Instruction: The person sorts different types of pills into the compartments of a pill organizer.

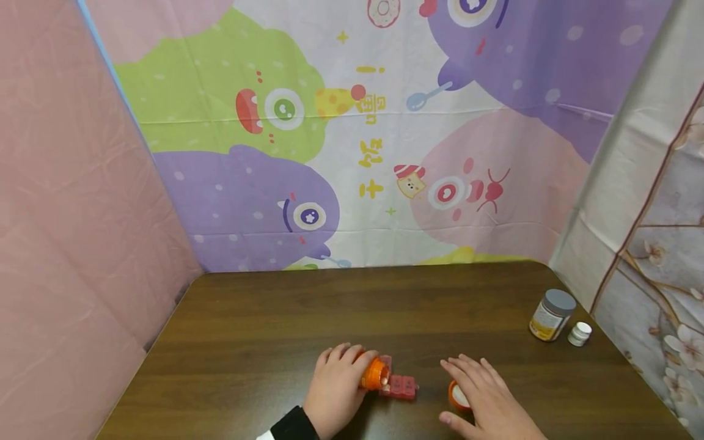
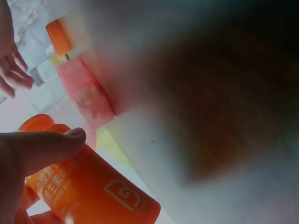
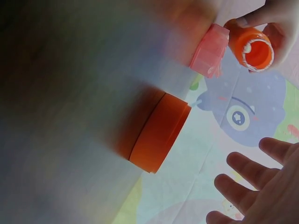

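My left hand (image 1: 337, 384) grips an orange bottle (image 1: 375, 374), tipped so that its uncapped mouth points right. Something white shows at the bottle's rim (image 3: 258, 55) in the right wrist view. Below and beside that mouth lies a red pill organizer (image 1: 401, 387) with several compartments, on the table. White print and a spiral logo mark the orange bottle (image 2: 105, 186) in the left wrist view. My right hand (image 1: 484, 394), its fingers spread and holding nothing, hovers by the orange bottle cap (image 1: 459, 396). The cap lies on the table with its white inside up, partly hidden under that hand.
A jar with a grey lid (image 1: 552, 315) and a small white bottle (image 1: 580, 334) stand near the right edge of the brown wooden table (image 1: 308, 311). Behind the table hangs a cartoon-print curtain (image 1: 374, 232). Pink cloth (image 1: 82, 214) hangs on the left.
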`<state>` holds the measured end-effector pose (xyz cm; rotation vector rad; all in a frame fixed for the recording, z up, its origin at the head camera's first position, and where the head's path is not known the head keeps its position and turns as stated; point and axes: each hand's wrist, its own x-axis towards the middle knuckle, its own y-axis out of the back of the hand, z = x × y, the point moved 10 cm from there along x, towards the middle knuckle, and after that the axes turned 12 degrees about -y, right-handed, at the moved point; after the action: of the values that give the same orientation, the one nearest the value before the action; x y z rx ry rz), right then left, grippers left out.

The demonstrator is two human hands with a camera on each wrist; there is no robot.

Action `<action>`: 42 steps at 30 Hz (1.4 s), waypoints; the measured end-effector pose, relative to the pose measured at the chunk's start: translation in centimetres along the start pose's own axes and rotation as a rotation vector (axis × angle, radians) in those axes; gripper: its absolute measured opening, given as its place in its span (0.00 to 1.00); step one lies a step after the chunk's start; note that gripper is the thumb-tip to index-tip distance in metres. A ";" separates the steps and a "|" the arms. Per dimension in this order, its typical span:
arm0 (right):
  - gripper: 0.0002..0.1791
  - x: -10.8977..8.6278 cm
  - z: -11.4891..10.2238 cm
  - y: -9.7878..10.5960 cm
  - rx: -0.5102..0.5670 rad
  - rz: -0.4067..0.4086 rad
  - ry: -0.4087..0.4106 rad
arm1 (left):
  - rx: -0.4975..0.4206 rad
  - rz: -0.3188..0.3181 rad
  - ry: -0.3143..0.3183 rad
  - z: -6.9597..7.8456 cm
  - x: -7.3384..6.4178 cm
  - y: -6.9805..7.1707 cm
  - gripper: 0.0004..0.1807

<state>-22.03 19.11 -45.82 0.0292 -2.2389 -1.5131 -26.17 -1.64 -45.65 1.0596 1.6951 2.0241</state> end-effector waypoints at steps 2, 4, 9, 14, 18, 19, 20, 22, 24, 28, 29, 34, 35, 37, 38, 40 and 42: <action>0.38 0.0 -0.1 0.1 0.005 -0.002 0.001 | 0.000 0.031 -0.002 0.1 -0.2 0.4 0.30; 0.38 0.1 0.0 0.1 0.010 -0.006 -0.005 | -0.009 0.062 0.003 0.3 -0.3 0.9 0.29; 0.39 0.2 0.1 0.0 0.013 -0.018 -0.026 | -0.164 0.054 0.073 0.5 -0.6 1.8 0.31; 0.40 0.3 0.5 -0.6 0.017 -0.071 -0.068 | -0.443 -0.011 0.189 0.7 -1.3 1.9 0.34; 0.41 0.4 0.9 -1.0 0.004 -0.113 -0.089 | -0.547 -0.032 0.171 1.7 -1.8 1.7 0.35; 0.41 0.4 1.0 -1.1 0.002 -0.125 -0.091 | -0.570 -0.039 0.164 2.0 -1.9 1.5 0.35; 0.42 0.5 1.1 -1.2 -0.001 -0.139 -0.095 | -0.593 -0.046 0.161 2.2 -2.0 1.3 0.36; 0.44 0.5 1.5 -1.6 -0.012 -0.181 -0.113 | -0.660 -0.067 0.161 2.8 -2.2 0.6 0.36; 0.46 0.6 1.9 -2.0 -0.033 -0.224 -0.136 | -0.715 -0.090 0.166 3.3 -2.4 -0.2 0.38; 0.47 0.9 2.9 -2.7 -0.088 -0.299 -0.179 | -0.790 -0.087 0.130 4.4 -2.5 -1.3 0.35; 0.46 1.0 3.1 -2.9 -0.092 -0.313 -0.188 | -0.797 -0.073 0.112 4.6 -2.5 -1.4 0.34; 0.45 1.2 3.5 -3.4 -0.103 -0.344 -0.192 | -0.873 -0.033 0.060 5.1 -2.4 -2.0 0.27; 0.45 1.2 3.5 -3.4 -0.107 -0.349 -0.190 | -0.895 -0.032 0.061 5.1 -2.4 -2.1 0.27; 0.45 1.2 3.5 -3.6 -0.115 -0.356 -0.185 | -0.931 -0.028 0.064 5.1 -2.4 -2.3 0.25; 0.45 1.2 3.5 -3.6 -0.116 -0.364 -0.187 | -0.945 -0.025 0.065 5.1 -2.4 -2.3 0.25; 0.44 1.3 3.6 -3.8 -0.121 -0.382 -0.197 | -0.934 -0.015 0.039 5.1 -2.4 -2.2 0.25; 0.43 1.4 3.7 -4.1 -0.122 -0.400 -0.208 | -0.930 -0.002 0.013 5.2 -2.4 -2.2 0.25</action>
<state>-25.50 20.34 -50.09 0.3130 -2.3992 -1.9371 -21.40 1.09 -48.33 0.6863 0.5658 2.3837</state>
